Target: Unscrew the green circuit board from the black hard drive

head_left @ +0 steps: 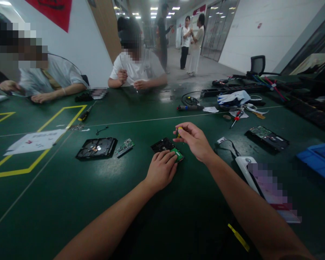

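Before me on the green table lies a hard drive [161,145] with a green circuit board [178,154] at its near right end. Across its near side rests my left hand [162,169], its fingers closed over the drive and partly covering the board. My right hand [193,140] is just above and right of the drive, pinching a small yellow-handled screwdriver [180,132]; its tip is too small to make out. To the left lie a loose circuit board [125,147] and a second black hard drive [96,148].
At the right are another hard drive [267,138], a blue tray [318,160], a white power bank-like device [247,171] with a cable, and a red screwdriver [236,118]. Gloves [234,98] and a dark electric screwdriver [190,108] lie farther back. Two people sit across the table.
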